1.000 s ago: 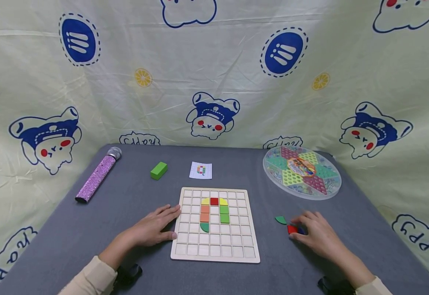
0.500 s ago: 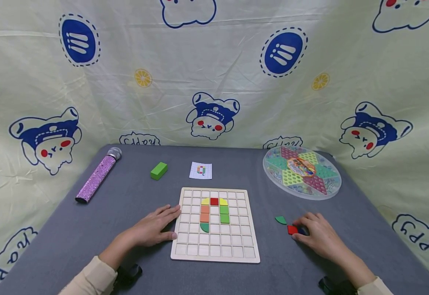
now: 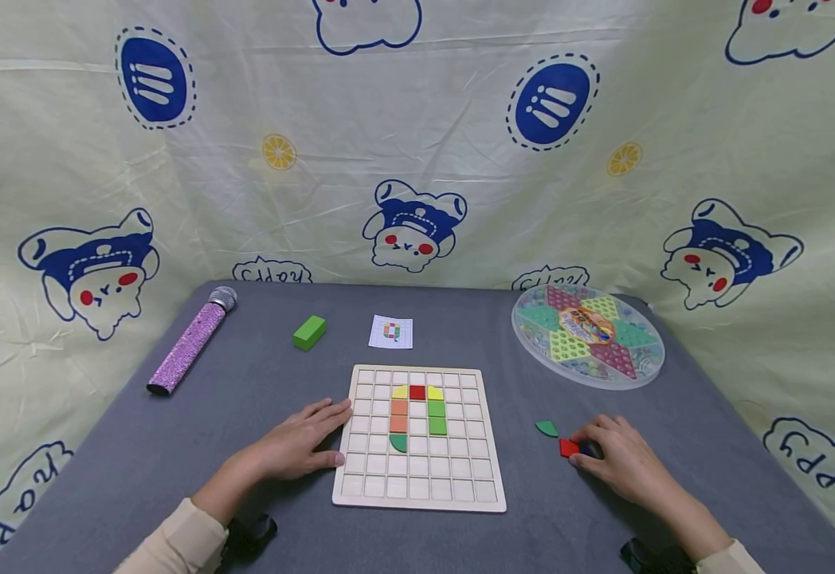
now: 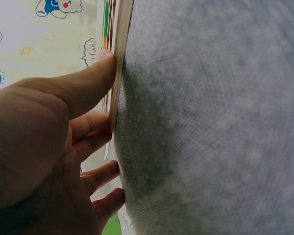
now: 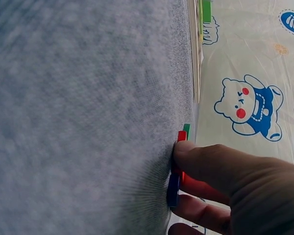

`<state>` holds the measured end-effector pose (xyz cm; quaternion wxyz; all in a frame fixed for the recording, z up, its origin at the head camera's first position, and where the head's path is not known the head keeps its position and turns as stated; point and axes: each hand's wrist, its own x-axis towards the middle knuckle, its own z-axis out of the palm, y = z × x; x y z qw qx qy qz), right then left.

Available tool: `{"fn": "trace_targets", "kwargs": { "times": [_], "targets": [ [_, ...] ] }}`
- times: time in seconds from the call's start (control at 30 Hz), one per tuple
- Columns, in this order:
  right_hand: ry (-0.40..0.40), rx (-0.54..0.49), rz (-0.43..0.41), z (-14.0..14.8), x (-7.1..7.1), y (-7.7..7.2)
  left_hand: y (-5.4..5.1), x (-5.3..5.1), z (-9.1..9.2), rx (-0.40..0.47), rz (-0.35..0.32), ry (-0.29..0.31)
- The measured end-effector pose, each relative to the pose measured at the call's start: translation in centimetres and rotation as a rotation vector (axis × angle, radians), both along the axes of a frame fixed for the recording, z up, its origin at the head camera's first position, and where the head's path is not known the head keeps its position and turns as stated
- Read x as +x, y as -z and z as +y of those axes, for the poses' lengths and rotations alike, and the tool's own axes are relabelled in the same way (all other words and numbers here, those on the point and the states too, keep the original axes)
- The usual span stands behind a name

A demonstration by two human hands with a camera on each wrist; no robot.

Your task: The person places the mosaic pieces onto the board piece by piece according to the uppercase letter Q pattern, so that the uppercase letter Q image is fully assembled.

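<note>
The left hand [image 3: 295, 438] rests at the left edge of a pale wooden grid board [image 3: 425, 481], fingers spread and touching its side. In the left wrist view, the thumb [image 4: 90, 81] lies along the board's edge. Right of the board, the right hand [image 3: 621, 456] pinches a flat red tile [image 3: 568, 447] at the tabletop between thumb and forefinger. A dark blue tile [image 5: 173, 191] lies under the same hand, mostly hidden in the head view. Just beyond is a green quarter-round tile [image 3: 546, 429]. On the board, yellow, red, orange and green tiles form a partial ring.
A small pattern card [image 3: 391, 341] lies behind the board, with a green block [image 3: 309, 332] to its left. A glittery purple microphone [image 3: 190, 344] lies at far left. At back right is a round Chinese checkers board [image 3: 546, 368]. A printed cloth hangs behind the table.
The right thumb and forefinger have shifted slightly right and uncover more of the red tile. The left hand and the board have stayed put.
</note>
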<state>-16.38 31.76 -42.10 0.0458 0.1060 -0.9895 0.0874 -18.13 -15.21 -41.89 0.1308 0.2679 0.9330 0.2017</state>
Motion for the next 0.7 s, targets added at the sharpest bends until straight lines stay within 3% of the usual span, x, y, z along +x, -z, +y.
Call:
{"fn": "trace_targets", "kwargs": {
  "times": [0.7],
  "targets": [
    [-0.055, -0.008, -0.002, -0.08, -0.06, -0.01, -0.07, 0.03, 0.07, -0.009, -0.002, -0.002]
  ]
}}
